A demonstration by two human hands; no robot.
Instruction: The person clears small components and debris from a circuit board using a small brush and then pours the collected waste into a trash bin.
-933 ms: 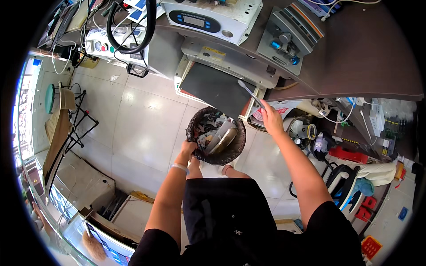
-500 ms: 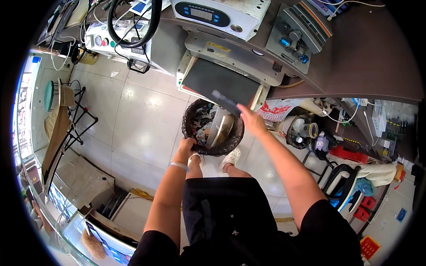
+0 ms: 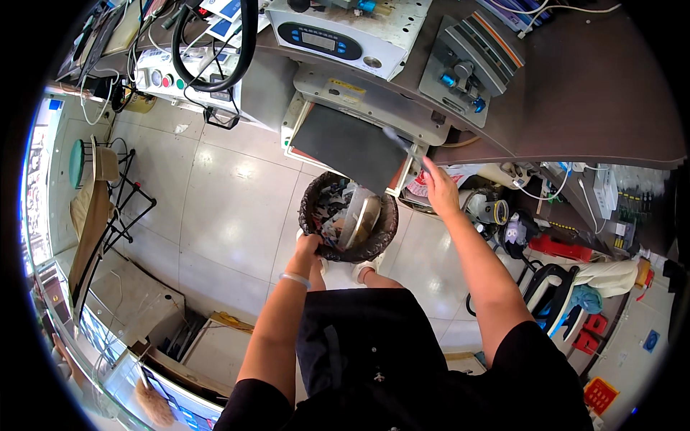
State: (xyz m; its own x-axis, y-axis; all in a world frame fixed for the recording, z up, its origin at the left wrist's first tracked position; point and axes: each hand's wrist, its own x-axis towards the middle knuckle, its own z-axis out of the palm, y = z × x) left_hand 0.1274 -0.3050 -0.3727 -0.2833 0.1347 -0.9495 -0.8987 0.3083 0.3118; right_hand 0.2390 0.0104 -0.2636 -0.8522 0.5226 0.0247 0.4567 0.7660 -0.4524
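Observation:
My left hand (image 3: 305,248) grips the near rim of a round black-lined waste bin (image 3: 384,219), held up in front of my legs just below a dark flat pad (image 3: 348,147) that sticks out from under the counter. The bin holds scraps of paper and a shiny metal piece. My right hand (image 3: 440,188) is raised to the right of the bin and holds a thin grey tool (image 3: 402,141), blurred, whose tip lies over the right edge of the dark pad.
A brown curved counter (image 3: 589,93) carries a white machine (image 3: 338,36) and a grey device (image 3: 467,61) with blue knobs. A black hose loop (image 3: 215,50) hangs at the left. Tools, cables and red items crowd the floor at the right. A stool (image 3: 93,165) stands far left.
The bin has stayed below the pad in my left hand. My right hand with the tool swept left over the pad, then back to the pad's right edge.

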